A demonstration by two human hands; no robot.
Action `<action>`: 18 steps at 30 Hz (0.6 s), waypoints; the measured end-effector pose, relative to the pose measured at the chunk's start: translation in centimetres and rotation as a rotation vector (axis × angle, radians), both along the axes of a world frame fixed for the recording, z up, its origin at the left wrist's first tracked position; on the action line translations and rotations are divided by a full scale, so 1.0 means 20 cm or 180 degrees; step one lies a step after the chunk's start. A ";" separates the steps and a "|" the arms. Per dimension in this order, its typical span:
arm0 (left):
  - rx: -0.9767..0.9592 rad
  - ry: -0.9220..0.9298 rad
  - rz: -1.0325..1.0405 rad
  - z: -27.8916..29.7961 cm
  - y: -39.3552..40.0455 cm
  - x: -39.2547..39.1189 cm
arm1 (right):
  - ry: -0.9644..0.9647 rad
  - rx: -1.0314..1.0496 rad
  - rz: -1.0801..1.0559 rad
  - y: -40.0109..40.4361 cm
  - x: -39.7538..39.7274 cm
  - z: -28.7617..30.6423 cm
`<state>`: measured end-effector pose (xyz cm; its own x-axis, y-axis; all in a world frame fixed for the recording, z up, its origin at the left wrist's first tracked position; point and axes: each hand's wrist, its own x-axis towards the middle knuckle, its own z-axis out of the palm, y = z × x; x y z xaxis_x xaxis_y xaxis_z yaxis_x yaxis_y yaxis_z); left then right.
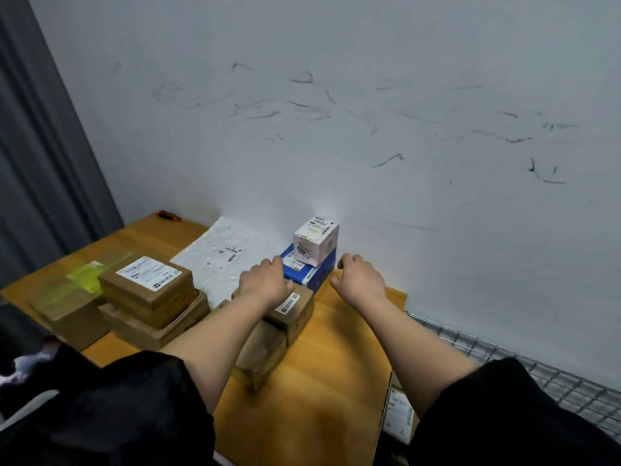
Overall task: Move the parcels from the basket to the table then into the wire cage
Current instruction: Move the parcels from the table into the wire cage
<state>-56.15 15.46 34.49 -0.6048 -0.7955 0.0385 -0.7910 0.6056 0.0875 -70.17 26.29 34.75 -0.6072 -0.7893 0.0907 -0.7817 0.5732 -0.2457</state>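
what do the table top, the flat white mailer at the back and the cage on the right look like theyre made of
Table: looks like wood or wood veneer, orange-brown with faint grain and a smooth, slightly shiny finish.
Flat white mailer: probably plastic bubble wrap or poly film; glossy, with a dimpled, crinkled surface.
Wire cage: metal wire, thin silvery-grey rods crossing in a grid.

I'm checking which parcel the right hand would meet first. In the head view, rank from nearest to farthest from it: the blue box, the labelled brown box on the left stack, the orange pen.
From the right hand:
1. Blue box, just to its left.
2. Labelled brown box, atop the left stack.
3. Orange pen, at the table's far left corner.
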 end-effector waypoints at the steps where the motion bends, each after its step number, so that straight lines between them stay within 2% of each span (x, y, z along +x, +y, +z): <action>1: 0.0085 0.0071 0.0025 0.00 -0.04 -0.02 | -0.0044 -0.0002 -0.0010 -0.03 -0.02 0.00; 10: 0.0099 0.0018 -0.0231 -0.02 -0.50 -0.31 | -0.0039 0.0048 -0.0260 -0.42 -0.23 -0.09; 13: 0.0301 0.0086 -0.0398 -0.10 -0.72 -0.45 | -0.0161 0.0111 -0.0491 -0.62 -0.31 -0.15; 15: 0.0615 0.0261 -0.0427 -0.17 -0.84 -0.53 | -0.0407 0.0147 -0.0700 -0.72 -0.35 -0.19; 18: 0.1250 0.0594 -0.0367 -0.25 -0.99 -0.65 | -0.1096 0.0074 -0.1039 -0.90 -0.42 -0.26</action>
<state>-69.25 -4.43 29.42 -0.7016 -0.6994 -0.1361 -0.6692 0.5812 0.4630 -78.52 8.37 29.46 -0.8156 -0.5516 -0.1749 -0.4352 0.7838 -0.4430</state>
